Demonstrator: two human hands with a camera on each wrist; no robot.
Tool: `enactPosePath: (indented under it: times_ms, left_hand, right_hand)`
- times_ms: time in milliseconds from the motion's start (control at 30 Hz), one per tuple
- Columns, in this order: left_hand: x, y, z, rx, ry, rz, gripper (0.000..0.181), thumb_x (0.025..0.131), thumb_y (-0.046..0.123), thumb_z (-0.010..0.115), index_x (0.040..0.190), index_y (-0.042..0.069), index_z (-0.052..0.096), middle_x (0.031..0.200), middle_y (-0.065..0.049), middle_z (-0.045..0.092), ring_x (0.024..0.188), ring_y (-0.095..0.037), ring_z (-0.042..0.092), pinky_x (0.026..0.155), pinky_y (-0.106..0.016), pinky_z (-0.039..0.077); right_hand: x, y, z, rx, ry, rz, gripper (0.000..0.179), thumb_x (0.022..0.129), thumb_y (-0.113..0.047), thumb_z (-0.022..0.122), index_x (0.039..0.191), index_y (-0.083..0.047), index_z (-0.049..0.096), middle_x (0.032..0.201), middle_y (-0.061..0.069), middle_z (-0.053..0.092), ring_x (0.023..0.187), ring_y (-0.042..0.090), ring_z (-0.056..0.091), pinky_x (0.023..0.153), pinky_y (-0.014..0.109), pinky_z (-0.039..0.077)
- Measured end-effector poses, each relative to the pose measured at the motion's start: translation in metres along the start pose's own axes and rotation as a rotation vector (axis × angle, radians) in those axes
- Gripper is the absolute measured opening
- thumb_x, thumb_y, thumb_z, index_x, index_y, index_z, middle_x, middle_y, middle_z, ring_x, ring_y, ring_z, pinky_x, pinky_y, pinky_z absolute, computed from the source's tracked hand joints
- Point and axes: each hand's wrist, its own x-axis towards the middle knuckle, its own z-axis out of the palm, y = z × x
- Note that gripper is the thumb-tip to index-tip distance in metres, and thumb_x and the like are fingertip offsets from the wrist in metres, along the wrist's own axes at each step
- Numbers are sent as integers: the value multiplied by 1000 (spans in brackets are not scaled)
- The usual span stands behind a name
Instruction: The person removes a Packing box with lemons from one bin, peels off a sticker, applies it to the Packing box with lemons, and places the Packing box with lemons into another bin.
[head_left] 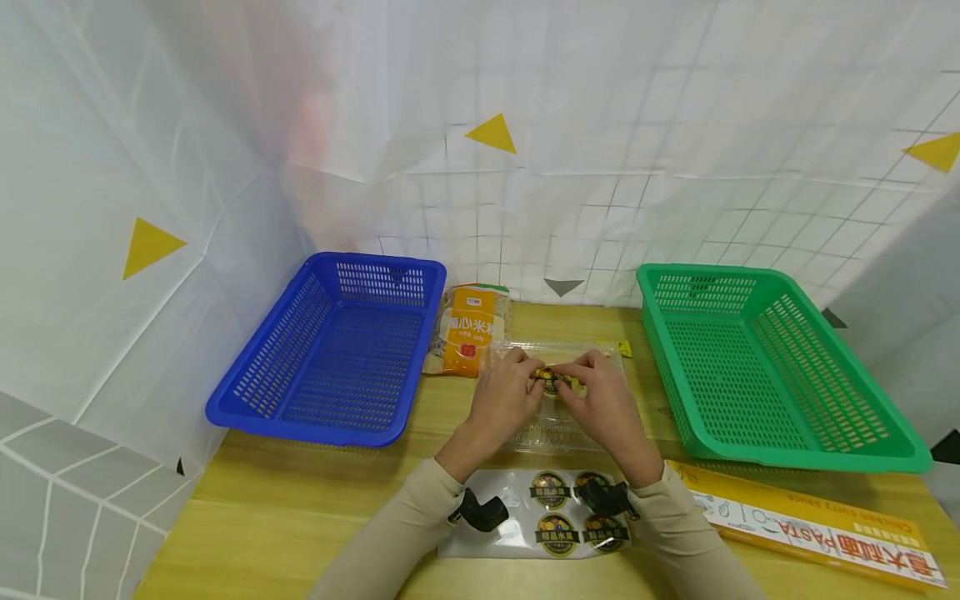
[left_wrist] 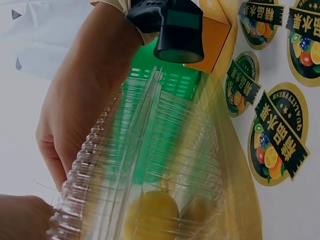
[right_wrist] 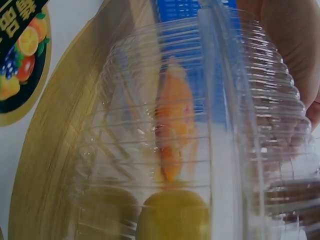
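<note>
A clear plastic clamshell box (head_left: 551,437) stands closed on the table. Yellow round fruit (left_wrist: 152,215) shows through its ribbed wall in both wrist views. Over the lid, a round black-and-gold fruit sticker (head_left: 551,381) lies between the two hands. My left hand (head_left: 504,396) pinches the sticker's left side with thumb and forefinger. From the other side, my right hand (head_left: 606,404) pinches its right edge the same way. The fingertips are partly hidden in the wrist views. Below the wrists lies a white sticker sheet (head_left: 510,546) bearing several matching labels.
A blue basket (head_left: 322,433) stands at the left and a green basket (head_left: 675,400) at the right. Behind the box lie an orange food bag (head_left: 468,333) and a small yellow packet (head_left: 624,348). A yellow pasta box (head_left: 817,529) lies at the front right.
</note>
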Motion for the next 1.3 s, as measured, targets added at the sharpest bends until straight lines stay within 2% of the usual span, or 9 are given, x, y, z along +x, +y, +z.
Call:
enactPosePath:
  times_ms: [133,267,333,467,567,667,1000,1200,1300]
  left_hand:
    - [0,0,-1,-4,-12,5,23,97,16,74,119,9,78,107,-5,68,85,-17,66,92,-43,54]
    - [0,-1,-1,-19,-23,16,22,98,14,73,119,9,78,107,-6,67,84,-17,65,67,-30,54]
    - [0,-1,-2,-21,-27,21,22,98,13,72,119,9,78,108,-6,67,85,-18,66,68,-31,54]
    - [1,-1,-2,-9,-19,25,23,97,13,73,119,9,78,108,-5,67,88,-16,66,93,-44,54]
    - [1,-1,-3,-10,-4,26,23,96,13,74,118,8,78,107,-6,67,87,-16,66,111,-60,38]
    - [0,-1,-4,-23,2,22,23,96,13,74,118,6,78,106,-6,67,88,-16,65,115,-64,30]
    - [-3,-3,-15,-121,-23,5,26,97,8,72,122,2,74,113,-10,65,95,-21,63,95,-39,50]
    - [-7,-5,-19,93,-12,64,21,97,13,69,114,5,80,105,-8,65,99,-24,56,96,-34,46]
    - [-8,-5,-19,138,-21,102,20,96,14,70,113,8,81,102,-7,63,97,-24,53,92,-35,44]
  right_hand:
    - [-1,-1,0,-46,-9,-51,20,88,-1,81,108,-1,81,89,12,56,75,27,50,64,41,43]
    - [0,0,0,-90,-26,-91,20,88,-1,80,108,-2,81,89,10,54,75,25,49,65,41,44]
    - [0,0,0,-109,-38,-102,21,88,-2,79,108,-3,81,89,10,53,76,25,48,65,41,44]
    - [0,0,0,-86,-45,-92,21,89,-2,78,110,-3,81,90,10,54,76,24,48,64,40,45]
    - [1,0,-1,-7,-31,-57,20,91,0,76,111,-2,80,90,11,56,75,26,50,64,41,45]
    - [1,-1,-3,65,-15,-17,19,93,-1,74,111,-2,80,92,12,61,76,29,55,64,42,46]
    - [3,-2,-15,155,25,35,16,93,2,74,109,3,77,102,17,67,81,31,60,59,38,52]
    - [2,1,-15,57,27,-19,21,89,1,78,111,2,77,103,17,66,91,37,60,72,49,50]
    - [1,3,-13,28,10,-42,22,89,0,79,111,2,77,99,17,64,91,37,58,77,51,46]
